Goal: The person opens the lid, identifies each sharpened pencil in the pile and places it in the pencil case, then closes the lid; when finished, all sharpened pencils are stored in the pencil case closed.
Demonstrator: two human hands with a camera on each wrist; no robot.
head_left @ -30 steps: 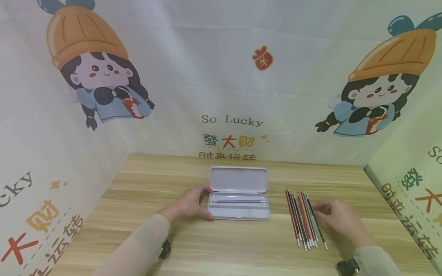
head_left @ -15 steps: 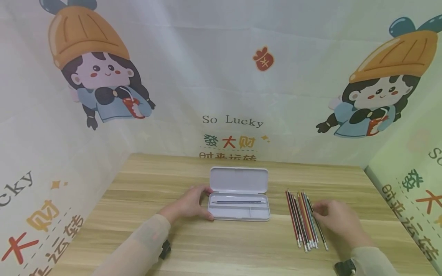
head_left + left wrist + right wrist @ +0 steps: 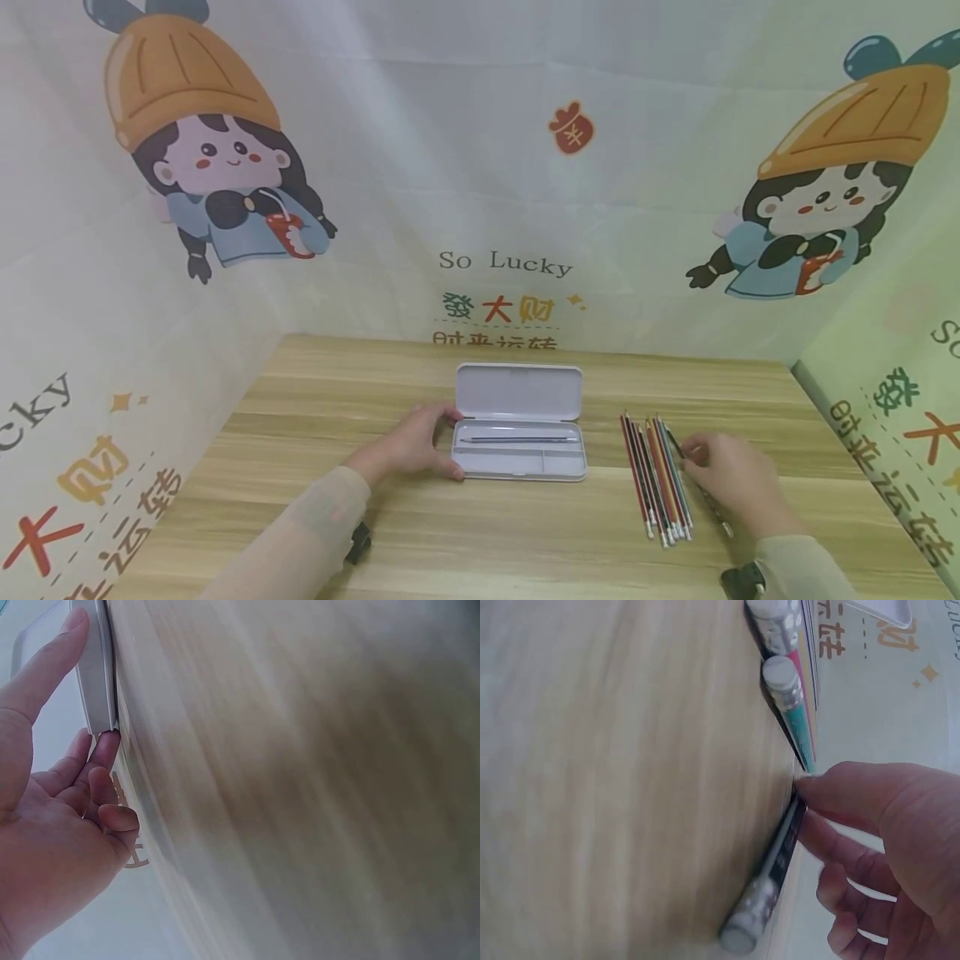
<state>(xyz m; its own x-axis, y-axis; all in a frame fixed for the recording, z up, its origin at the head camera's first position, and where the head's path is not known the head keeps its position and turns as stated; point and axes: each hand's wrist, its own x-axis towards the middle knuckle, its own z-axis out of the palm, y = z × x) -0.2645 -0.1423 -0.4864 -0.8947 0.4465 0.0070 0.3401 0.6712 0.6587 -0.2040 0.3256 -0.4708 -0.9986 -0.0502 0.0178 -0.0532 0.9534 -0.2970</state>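
On the table lies an open white pencil case (image 3: 495, 465), its lid raised at the back. One pencil (image 3: 517, 439) rests in its long rear compartment. My left hand (image 3: 408, 442) grips the case's left end, thumb at the front corner and fingertips at the back. To the right of the case, my right hand (image 3: 738, 479) pinches a black pencil (image 3: 776, 855) between thumb and index finger, its white eraser end pointing towards me. Just left of that hand is a row of several pencils (image 3: 660, 479) in mixed colours, erasers towards me.
The wood-grain table (image 3: 360, 367) is enclosed at the back and sides by a printed cloth (image 3: 390, 167) with cartoon figures and lettering. A small divider (image 3: 543, 461) splits the front part of the case. Dark wrist cameras sit by both sleeves.
The black pencil's eraser end has swung right, away from the row, along with a slight shift of my right hand. The left hand and the case stay where they were.
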